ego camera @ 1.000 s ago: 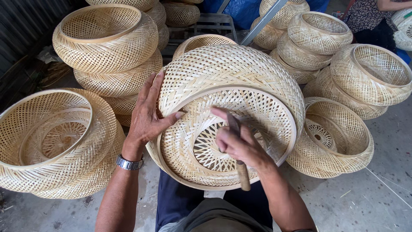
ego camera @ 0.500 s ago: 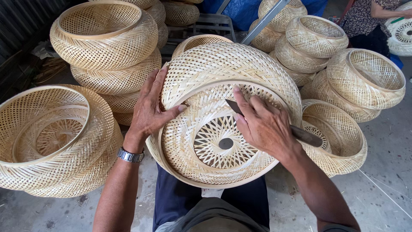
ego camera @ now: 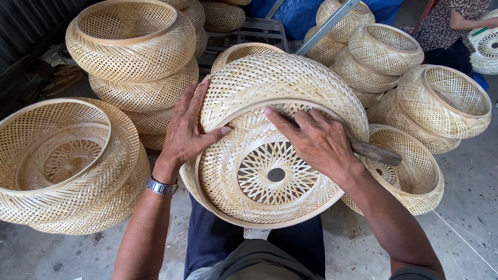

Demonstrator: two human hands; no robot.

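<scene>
— What is in the middle of the view?

— A large woven basket (ego camera: 270,150), tilted up on the person's lap so its open side faces the camera. Its rim is a smooth pale hoop, and the bottom shows a star-shaped open weave around a small dark hole.

— Where is the left hand?

— The left hand (ego camera: 187,129) lies on the basket's left side, fingers spread over the outer weave, thumb hooked over the rim and pressing inside. It grips the wall between thumb and fingers. A metal watch (ego camera: 161,185) sits on that wrist.

— And the right hand?

— The right hand (ego camera: 319,141) rests inside the upper rim, forefinger stretched along the hoop, the other fingers curled together over a tool. Its dark wooden handle (ego camera: 374,152) sticks out to the right past the heel of the hand. The working end is hidden under the fingers, so I cannot tell its shape.

— What lies around?

— A wide basket (ego camera: 62,161) stands to the left, tipped on its side. Behind it rises a stack of baskets (ego camera: 136,57). To the right another basket (ego camera: 415,171) lies just beside the right forearm, with more baskets (ego camera: 410,67) piled beyond it. Everything stands on a grey concrete floor (ego camera: 467,218). Another person in a patterned top (ego camera: 446,21) sits at the upper right corner.
</scene>
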